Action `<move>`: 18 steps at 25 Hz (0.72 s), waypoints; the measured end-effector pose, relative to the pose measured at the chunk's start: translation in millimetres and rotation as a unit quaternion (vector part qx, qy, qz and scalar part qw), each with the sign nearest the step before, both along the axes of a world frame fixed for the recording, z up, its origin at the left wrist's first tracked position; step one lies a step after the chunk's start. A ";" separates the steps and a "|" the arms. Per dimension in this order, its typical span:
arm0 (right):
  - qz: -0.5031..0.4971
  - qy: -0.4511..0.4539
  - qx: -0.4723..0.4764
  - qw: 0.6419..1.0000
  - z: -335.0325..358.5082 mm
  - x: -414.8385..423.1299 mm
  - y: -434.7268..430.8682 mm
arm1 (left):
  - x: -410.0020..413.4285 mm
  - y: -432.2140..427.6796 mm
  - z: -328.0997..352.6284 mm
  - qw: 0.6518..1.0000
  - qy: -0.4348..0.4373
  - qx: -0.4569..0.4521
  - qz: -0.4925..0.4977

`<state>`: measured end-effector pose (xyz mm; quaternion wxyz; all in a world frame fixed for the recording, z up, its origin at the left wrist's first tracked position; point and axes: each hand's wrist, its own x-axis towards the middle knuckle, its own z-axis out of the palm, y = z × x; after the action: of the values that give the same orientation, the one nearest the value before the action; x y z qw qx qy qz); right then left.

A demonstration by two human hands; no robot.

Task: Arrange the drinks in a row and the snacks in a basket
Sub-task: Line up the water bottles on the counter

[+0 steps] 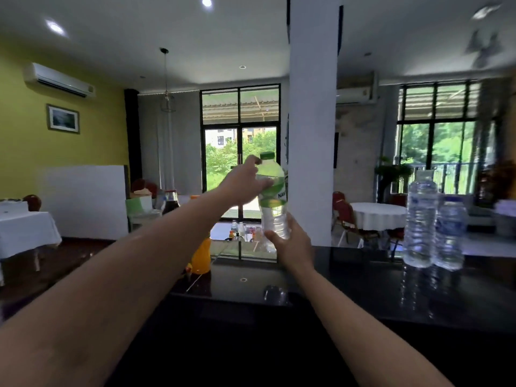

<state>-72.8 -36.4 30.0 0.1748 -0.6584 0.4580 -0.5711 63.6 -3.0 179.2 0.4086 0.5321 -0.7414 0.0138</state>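
A clear water bottle with a green cap and green label (273, 191) is held up in the air over the black counter (349, 289). My left hand (245, 182) grips its upper part near the neck. My right hand (293, 244) cups its lower end from below. Two clear water bottles (420, 219) (450, 233) stand side by side on the counter at the right. An orange drink bottle (201, 255) stands on the counter's left end, partly hidden behind my left forearm. A dark cola bottle (171, 203) shows further back on the left.
A white pillar (312, 121) rises just behind the counter. Small bottles and packets (243, 231) lie low behind my arms. Tables with white cloths (377, 215) (25, 233) and red chairs stand beyond. No basket is in view.
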 end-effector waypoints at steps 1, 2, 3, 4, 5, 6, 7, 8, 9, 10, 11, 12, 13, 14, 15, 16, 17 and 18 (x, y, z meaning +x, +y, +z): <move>-0.006 0.007 0.005 1.000 -0.5 -18.5 9.3 | -14.3 3.7 -2.8 1.000 -0.002 0.000 -0.006; -0.012 0.016 0.010 1.000 -0.4 -36.0 17.4 | -28.2 6.4 -5.0 1.000 0.000 0.000 -0.015; -0.019 0.026 0.015 0.999 0.8 -52.8 24.9 | -42.4 8.5 -6.3 1.000 0.004 -0.002 -0.028; -0.026 0.036 0.019 0.999 2.1 -70.2 30.7 | -57.5 10.6 -6.7 0.999 0.011 -0.006 -0.042; -0.032 0.043 0.018 0.998 3.2 -85.5 35.4 | -71.6 12.3 -7.2 0.998 0.019 -0.010 -0.054; -0.038 0.047 0.014 0.998 4.4 -102.7 38.6 | -88.4 13.4 -7.5 0.997 0.028 -0.016 -0.067; -0.043 0.049 0.014 0.998 4.6 -118.9 41.1 | -104.6 13.2 -9.6 0.996 0.037 -0.022 -0.079; -0.048 0.050 0.019 0.997 3.8 -135.2 42.6 | -121.3 12.4 -13.6 0.995 0.046 -0.025 -0.090; -0.053 0.054 0.031 0.997 4.5 -151.4 44.4 | -138.6 11.2 -17.9 0.993 0.055 -0.025 -0.099; -0.052 0.055 0.046 0.996 2.9 -166.2 45.5 | -154.0 10.1 -23.8 0.992 0.063 -0.020 -0.104; -0.050 0.059 0.065 0.995 -0.3 -181.8 47.0 | -170.2 9.4 -29.8 0.992 0.068 -0.008 -0.109; -0.048 0.066 0.083 0.993 -4.5 -194.4 48.5 | -183.6 8.7 -35.3 0.991 0.066 0.012 -0.114; -0.052 0.076 0.097 0.991 -8.5 -204.7 49.6 | -195.4 7.6 -39.5 0.990 0.060 0.039 -0.123; -0.056 0.080 0.104 0.990 -13.4 -213.8 49.9 | -206.4 6.4 -43.1 0.987 0.051 0.064 -0.135; -0.059 0.076 0.105 0.990 -17.0 -220.1 48.0 | -215.8 4.0 -45.2 0.985 0.047 0.079 -0.147; -0.060 0.065 0.103 0.991 -20.0 -225.4 43.1 | -225.0 -0.4 -46.6 0.983 0.048 0.084 -0.154; -0.059 0.054 0.103 0.991 -22.0 -228.1 38.2 | -233.1 -5.8 -47.9 0.983 0.051 0.087 -0.154; -0.057 0.043 0.102 0.992 -23.1 -229.2 31.9 | -240.1 -11.9 -49.2 0.983 0.054 0.090 -0.149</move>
<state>-302.0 -4.5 7.0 0.1883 -0.6337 0.5578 -0.5019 -176.5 -15.0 130.0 0.3958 0.4502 -0.7875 -0.1431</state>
